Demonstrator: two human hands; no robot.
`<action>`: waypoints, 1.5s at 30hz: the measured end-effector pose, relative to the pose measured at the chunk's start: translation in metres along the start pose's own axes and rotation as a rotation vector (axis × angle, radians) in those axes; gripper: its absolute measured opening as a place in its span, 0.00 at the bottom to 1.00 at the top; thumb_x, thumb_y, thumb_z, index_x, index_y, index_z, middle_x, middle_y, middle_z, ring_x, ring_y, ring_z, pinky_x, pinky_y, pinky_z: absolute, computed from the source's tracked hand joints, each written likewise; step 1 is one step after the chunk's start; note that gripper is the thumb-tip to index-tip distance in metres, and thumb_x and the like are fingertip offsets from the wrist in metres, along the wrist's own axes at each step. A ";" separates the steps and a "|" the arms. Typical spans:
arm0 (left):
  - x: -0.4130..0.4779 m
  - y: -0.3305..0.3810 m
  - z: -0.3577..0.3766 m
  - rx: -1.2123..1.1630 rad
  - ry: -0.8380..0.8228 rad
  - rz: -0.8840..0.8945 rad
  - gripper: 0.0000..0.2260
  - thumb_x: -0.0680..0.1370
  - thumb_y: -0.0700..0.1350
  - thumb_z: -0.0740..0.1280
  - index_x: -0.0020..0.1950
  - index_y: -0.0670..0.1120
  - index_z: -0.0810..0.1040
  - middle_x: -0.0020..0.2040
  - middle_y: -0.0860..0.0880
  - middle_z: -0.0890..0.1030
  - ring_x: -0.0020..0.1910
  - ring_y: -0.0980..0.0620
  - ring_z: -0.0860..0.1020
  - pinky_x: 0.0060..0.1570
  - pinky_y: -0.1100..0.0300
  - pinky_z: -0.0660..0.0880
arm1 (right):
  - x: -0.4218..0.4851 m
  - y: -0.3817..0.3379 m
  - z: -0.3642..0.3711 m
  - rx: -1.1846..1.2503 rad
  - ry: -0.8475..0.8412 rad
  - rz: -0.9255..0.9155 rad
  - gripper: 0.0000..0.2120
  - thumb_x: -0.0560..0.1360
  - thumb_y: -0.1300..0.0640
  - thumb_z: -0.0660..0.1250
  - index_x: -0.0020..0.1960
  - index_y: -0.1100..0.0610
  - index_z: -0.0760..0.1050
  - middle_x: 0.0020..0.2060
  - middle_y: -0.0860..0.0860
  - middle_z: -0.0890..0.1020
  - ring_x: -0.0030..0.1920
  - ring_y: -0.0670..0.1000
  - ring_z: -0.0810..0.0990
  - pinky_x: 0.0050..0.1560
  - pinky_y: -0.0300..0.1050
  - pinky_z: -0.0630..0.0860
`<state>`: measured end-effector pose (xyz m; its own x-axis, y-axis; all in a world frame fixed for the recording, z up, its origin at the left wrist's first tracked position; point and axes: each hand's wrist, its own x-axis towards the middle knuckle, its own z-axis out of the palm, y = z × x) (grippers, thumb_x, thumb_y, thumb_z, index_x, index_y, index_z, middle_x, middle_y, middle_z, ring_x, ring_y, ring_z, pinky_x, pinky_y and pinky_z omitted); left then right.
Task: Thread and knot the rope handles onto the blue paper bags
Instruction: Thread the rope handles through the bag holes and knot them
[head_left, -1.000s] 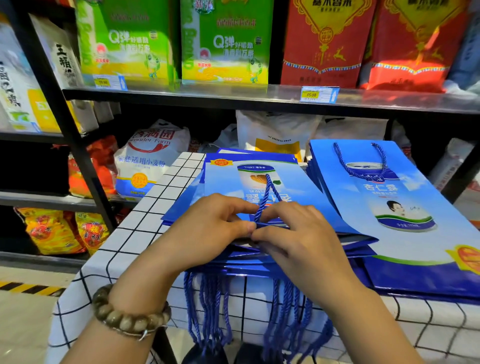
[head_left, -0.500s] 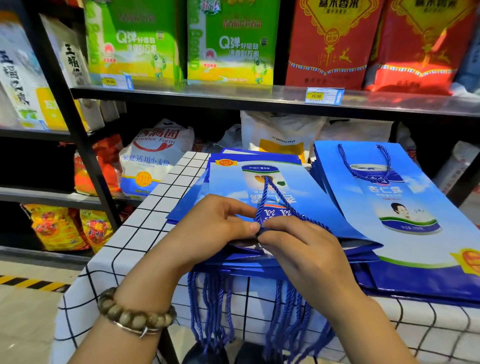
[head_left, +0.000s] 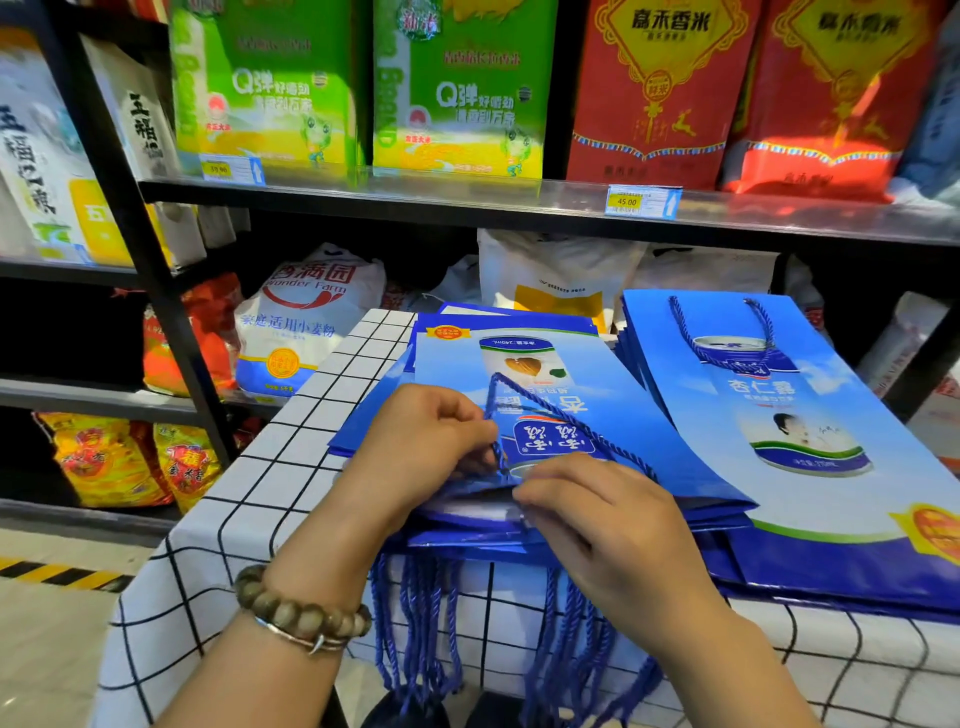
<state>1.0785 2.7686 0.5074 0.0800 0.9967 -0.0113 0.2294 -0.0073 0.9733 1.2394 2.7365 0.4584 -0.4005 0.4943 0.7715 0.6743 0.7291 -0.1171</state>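
Pinching rope (head_left: 561, 415) in left fingers (head_left: 475, 434), over bag (head_left: 652, 441)

A price tag (head_left: 642, 201) is showing 45.00. A white flour sack (head_left: 309, 312) is reading Wonder Farm, red rice bags (head_left: 652, 104) are carrying 高禾香米, and a blue paper bag (head_left: 756, 387) is bearing 杏仁露.
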 end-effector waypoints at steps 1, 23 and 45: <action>0.000 -0.001 0.000 -0.009 0.016 -0.009 0.10 0.74 0.36 0.66 0.32 0.43 0.73 0.24 0.50 0.79 0.24 0.58 0.77 0.29 0.67 0.72 | 0.000 -0.001 0.000 -0.027 -0.011 -0.009 0.04 0.74 0.56 0.62 0.49 0.49 0.72 0.42 0.48 0.82 0.41 0.48 0.77 0.40 0.40 0.72; -0.019 0.003 -0.016 -0.282 0.556 0.505 0.11 0.73 0.32 0.64 0.40 0.48 0.76 0.33 0.54 0.78 0.31 0.60 0.74 0.33 0.71 0.72 | 0.032 -0.028 -0.012 -0.189 -0.118 0.171 0.18 0.71 0.39 0.55 0.43 0.47 0.79 0.33 0.43 0.82 0.35 0.47 0.79 0.31 0.39 0.74; -0.002 0.006 -0.004 0.342 -0.102 0.474 0.15 0.73 0.50 0.65 0.58 0.61 0.72 0.65 0.59 0.71 0.64 0.67 0.66 0.67 0.71 0.59 | 0.066 0.004 -0.018 1.465 0.880 1.131 0.09 0.78 0.63 0.58 0.55 0.62 0.74 0.45 0.54 0.83 0.47 0.52 0.81 0.45 0.43 0.80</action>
<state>1.0760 2.7671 0.5144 0.3390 0.8656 0.3685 0.4439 -0.4926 0.7486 1.2264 2.7634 0.5196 0.3974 0.9176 -0.0116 -0.7205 0.3042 -0.6232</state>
